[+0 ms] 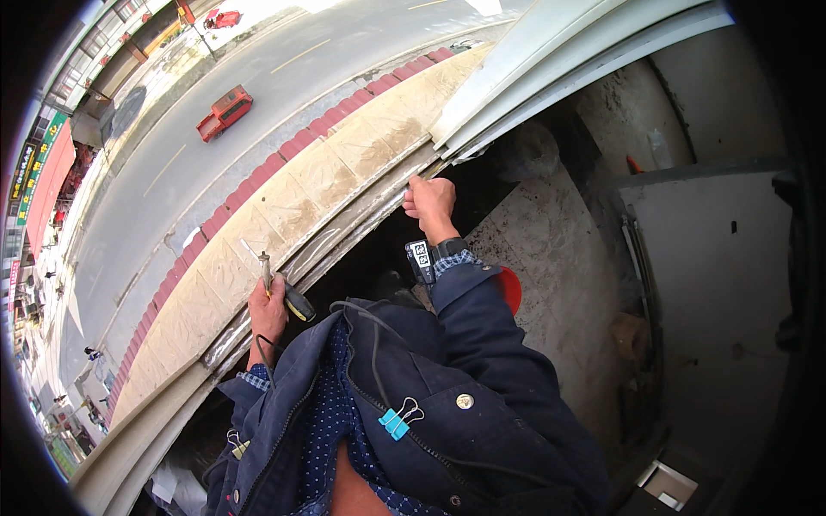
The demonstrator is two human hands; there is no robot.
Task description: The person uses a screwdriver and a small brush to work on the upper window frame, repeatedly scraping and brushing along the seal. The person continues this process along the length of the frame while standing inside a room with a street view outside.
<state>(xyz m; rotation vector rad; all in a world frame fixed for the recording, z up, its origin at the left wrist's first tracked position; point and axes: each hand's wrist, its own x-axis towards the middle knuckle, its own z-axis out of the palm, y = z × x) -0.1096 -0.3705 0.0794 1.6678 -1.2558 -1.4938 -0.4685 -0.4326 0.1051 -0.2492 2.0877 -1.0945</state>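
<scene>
Screwdriver (300,304), judging by its thin pale shaft and black-and-yellow handle, lies across the person's left hand (267,316) at the inner edge of the window track (342,231). Its long axis runs slantwise, crossing the line of the track: the narrow tip points up and left, over the tiled ledge (331,170) toward the road, and the thick handle end sits down and right, on the room side. The left hand is closed around it, together with a second, smaller metal tool (265,260) that stands nearly upright in the picture, head upward; its exact kind is hard to tell.

The right hand (430,206) is drawn into a loose fist at the track, just below the end of the white window frames (551,64); whether anything small is pinched in it cannot be told. A black device (420,261) with a white patterned label sits at that wrist.

Beside the right forearm, a red rounded object (510,292), possibly a container, shows only its side, so its contents are hidden. Beyond the ledge runs a dark red border (258,182), then the grey road (284,90), where a red pickup (227,112) stands; what its bed carries is too small to make out.
</scene>
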